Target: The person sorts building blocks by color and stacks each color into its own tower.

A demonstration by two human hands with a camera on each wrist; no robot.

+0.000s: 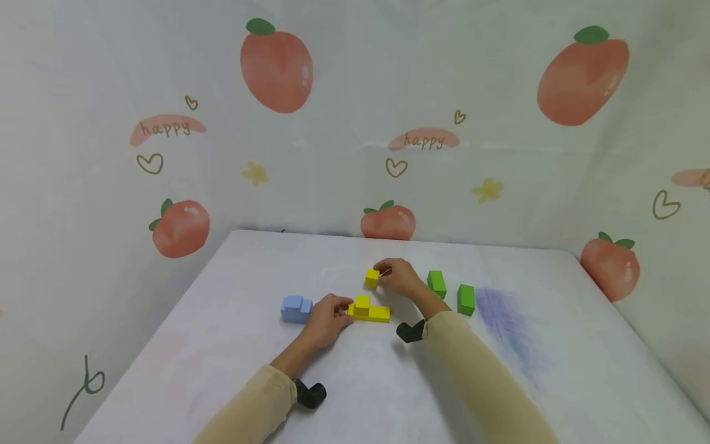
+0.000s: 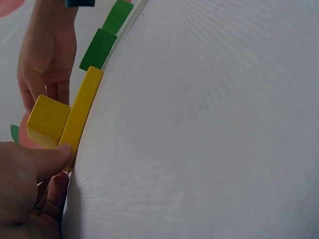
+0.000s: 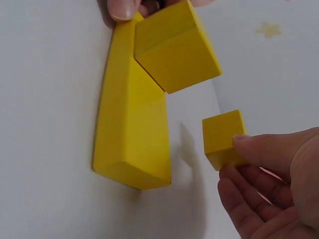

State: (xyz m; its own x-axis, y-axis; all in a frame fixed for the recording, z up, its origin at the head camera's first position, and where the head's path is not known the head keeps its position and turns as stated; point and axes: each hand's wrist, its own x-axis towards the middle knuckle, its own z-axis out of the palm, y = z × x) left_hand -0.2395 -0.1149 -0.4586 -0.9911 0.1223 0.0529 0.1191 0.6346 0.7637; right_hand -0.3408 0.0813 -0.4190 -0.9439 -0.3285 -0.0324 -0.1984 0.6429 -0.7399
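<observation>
A long yellow block (image 1: pixel 379 314) lies flat on the table with a yellow cube (image 3: pixel 172 55) on top, left of its middle. My left hand (image 1: pixel 323 322) pinches the long block's left end; in the left wrist view the thumb presses on the long yellow block (image 2: pixel 83 107). Between thumb and fingertips, my right hand (image 1: pixel 400 279) holds a second yellow cube (image 3: pixel 219 137). That cube is behind the long block and apart from it. Whether it touches the table is hard to tell.
Blue blocks (image 1: pixel 296 309), apparently joined in a stepped shape, stand just left of my left hand. Two green blocks, one farther back (image 1: pixel 436 283) and one nearer (image 1: pixel 466 300), lie right of my right hand. A patterned cloth (image 1: pixel 333 172) hangs behind the white table (image 1: pixel 366 394).
</observation>
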